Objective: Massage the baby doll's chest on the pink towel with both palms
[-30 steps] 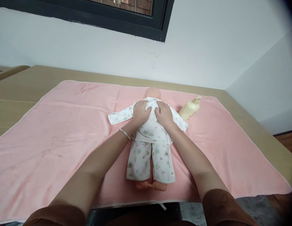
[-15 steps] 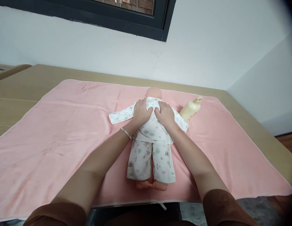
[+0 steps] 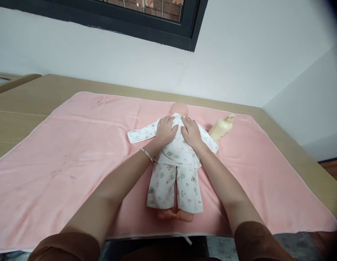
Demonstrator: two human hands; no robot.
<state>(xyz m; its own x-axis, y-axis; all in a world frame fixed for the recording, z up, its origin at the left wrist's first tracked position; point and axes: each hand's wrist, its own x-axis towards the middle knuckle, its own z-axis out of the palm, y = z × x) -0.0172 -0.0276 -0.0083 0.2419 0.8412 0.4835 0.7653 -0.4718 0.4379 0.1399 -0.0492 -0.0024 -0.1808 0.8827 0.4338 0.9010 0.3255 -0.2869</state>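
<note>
A baby doll (image 3: pixel 177 148) in a white printed top and trousers lies on a pink blanket (image 3: pixel 84 145), its head toward the wall and its bare feet toward me. It appears to be face down, though its face is hidden. My left hand (image 3: pixel 166 131) rests flat on the left of its upper back, fingers stretched toward the head. On the right of the upper back lies my right hand (image 3: pixel 191 133), also flat with fingers extended. The thumbs point toward each other with a small gap between. Beside the doll's right-hand sleeve a cream pump bottle (image 3: pixel 222 127) lies tilted on the blanket.
The blanket covers most of a wooden table (image 3: pixel 76 80), hanging at its front edge. Behind stands a white wall (image 3: pixel 146 69) with a dark-framed window (image 3: pixel 168 34). A wooden chair-like edge (image 3: pixel 19 82) shows at far left.
Both hands stay flat on the doll's back, having slid very slightly toward its feet. The whole view has shifted a little; the doll and bottle look otherwise the same.
</note>
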